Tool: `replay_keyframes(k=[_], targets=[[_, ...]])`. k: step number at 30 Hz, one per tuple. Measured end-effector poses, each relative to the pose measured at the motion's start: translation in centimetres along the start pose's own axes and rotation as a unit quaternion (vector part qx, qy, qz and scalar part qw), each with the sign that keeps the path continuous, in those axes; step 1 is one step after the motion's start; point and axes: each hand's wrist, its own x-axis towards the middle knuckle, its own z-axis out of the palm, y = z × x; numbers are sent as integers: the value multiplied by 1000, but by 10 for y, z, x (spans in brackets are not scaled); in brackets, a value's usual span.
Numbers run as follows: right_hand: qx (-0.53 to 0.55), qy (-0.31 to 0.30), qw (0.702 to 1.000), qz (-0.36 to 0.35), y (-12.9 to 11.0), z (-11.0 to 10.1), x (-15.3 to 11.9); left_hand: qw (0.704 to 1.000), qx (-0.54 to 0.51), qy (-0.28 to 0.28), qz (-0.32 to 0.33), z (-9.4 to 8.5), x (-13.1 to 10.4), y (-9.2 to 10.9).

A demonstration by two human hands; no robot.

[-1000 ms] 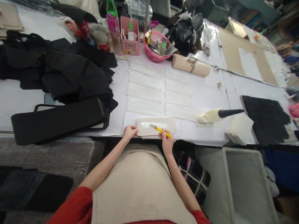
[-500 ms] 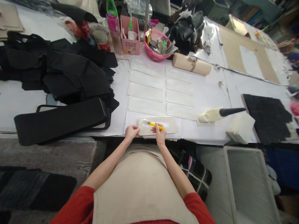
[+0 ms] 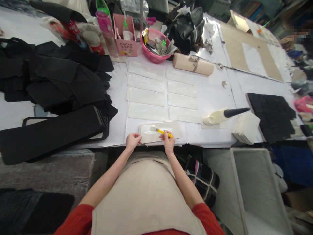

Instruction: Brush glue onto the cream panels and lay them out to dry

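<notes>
A cream rectangular panel [image 3: 176, 129] with rounded corners lies at the table's front edge, on what looks like a small stack. Wet, shiny streaks cover its middle. My right hand [image 3: 169, 142] is closed round the yellow handle of a brush [image 3: 161, 131], whose pale bristles touch the panel's left half. At the panel's left end, the fingers of my left hand [image 3: 133, 141] pinch its edge. Beyond it, several whitish glossy strips [image 3: 145, 97] lie in two columns on white paper.
Black pieces [image 3: 58, 71] are heaped on the left, with long black panels [image 3: 49, 132] in front. A pink bowl [image 3: 156, 59] and a beige roll [image 3: 193, 63] stand behind. To the right are a cream bottle with a black nozzle [image 3: 215, 117], white pieces [image 3: 246, 127] and a black stack [image 3: 270, 116].
The brush has moved a little to the right along the panel. My left hand keeps its place at the panel's edge. The whole view has shifted slightly.
</notes>
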Motion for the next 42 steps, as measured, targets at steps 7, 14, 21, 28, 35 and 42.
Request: replay_keyframes(k=[7,14,21,28,35,42], targets=[[6,157,987,-32,2,-76,38,1000,-12,13,14,3,0,-4],[-65,179,976,-106,-9,-88,17,998,-55,3,-8,1,-3,7],[21,-68,997,-19,-18,-3,-16,996,-76,-27,-26,-4,-5,14],[18,-104,993,58,-6,17,-15,996,-79,-23,-24,-4,-6,14],[-29,-126,990,63,-18,-15,-20,997,-72,-26,-18,-4,-4,12],[-17,-129,990,50,-12,10,-24,996,-75,-35,-18,-5,-4,12]])
